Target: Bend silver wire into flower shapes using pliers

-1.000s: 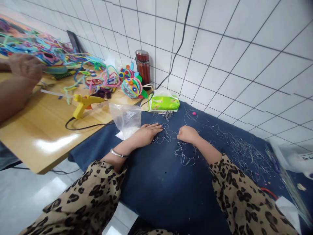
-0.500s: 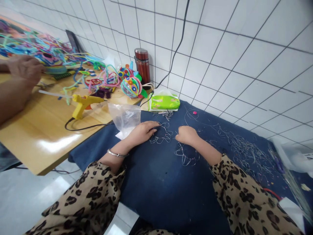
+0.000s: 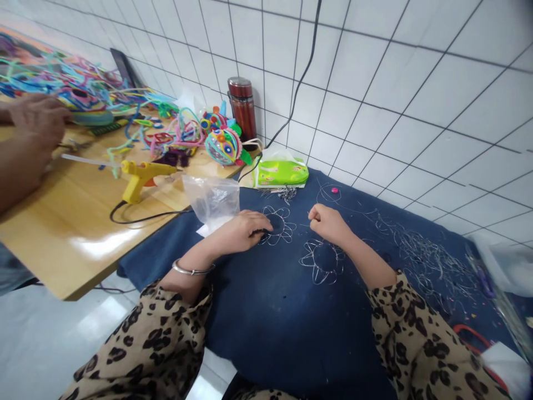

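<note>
A flower-shaped wire ring (image 3: 288, 226) with looped petals lies on the dark blue cloth. My left hand (image 3: 244, 230) rests at its left side, fingers curled over the wire and hiding part of it. To the right, my right hand (image 3: 328, 223) is raised a little above the cloth with thumb and forefinger pinched. Whatever is between those fingertips is too thin to make out; a fine strand shows just left of them. Below that hand lies a second wire flower (image 3: 318, 272), its upper right edge near my wrist.
Loose wire pieces (image 3: 425, 255) spread over the right side, beside red-handled scissors (image 3: 470, 336). A green tissue pack (image 3: 281, 172), plastic bag (image 3: 212, 200) and small metal bits (image 3: 287, 193) lie behind. Leftward are a yellow glue gun (image 3: 144, 178) and another person's hands (image 3: 37, 122).
My right hand has moved slightly up and right, uncovering more of the second wire flower. My left fingers have curled more over the first ring.
</note>
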`<action>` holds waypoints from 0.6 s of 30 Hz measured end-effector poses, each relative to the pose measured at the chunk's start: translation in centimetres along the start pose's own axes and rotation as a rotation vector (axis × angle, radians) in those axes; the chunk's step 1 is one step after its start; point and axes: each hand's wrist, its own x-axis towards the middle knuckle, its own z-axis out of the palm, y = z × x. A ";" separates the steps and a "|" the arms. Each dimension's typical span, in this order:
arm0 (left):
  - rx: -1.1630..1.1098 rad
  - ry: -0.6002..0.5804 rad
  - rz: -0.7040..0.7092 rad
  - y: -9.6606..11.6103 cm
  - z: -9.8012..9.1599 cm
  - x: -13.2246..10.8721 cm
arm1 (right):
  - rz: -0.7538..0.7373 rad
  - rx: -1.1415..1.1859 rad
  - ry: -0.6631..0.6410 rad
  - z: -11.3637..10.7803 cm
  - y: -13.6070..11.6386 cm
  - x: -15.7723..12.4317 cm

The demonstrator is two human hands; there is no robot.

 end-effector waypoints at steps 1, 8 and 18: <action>-0.002 -0.020 0.018 0.1 -0.1 0.0 | -0.004 0.022 0.012 -0.3 -0.1 -0.5; 0.007 0.237 -0.137 -1.1 -1.6 -1.2 | -0.007 0.215 0.070 -1.3 -1.5 -5.5; 0.105 0.149 -0.145 -2.0 -1.3 -1.4 | -0.243 0.215 -0.101 4.4 -3.7 -14.7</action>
